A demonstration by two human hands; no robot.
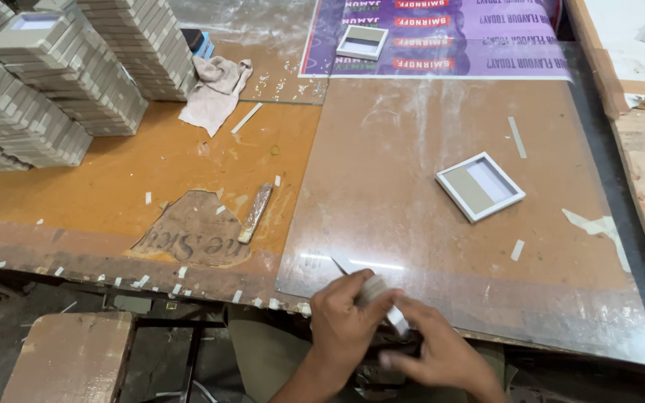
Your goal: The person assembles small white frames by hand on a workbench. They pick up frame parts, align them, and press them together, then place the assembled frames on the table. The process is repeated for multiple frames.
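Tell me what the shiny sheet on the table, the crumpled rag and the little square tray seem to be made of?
The sheet looks like clear glass: glossy, with light glints and the brown board showing through. The rag looks like soft, matte cloth, since it lies in limp folds. The square tray is probably paper-covered cardboard, white rimmed with a dull tan floor, though plastic cannot be excluded.

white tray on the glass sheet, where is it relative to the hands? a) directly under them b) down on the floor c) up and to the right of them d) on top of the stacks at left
c, the white tray lies flat on the glass sheet, above and right of both hands, untouched.
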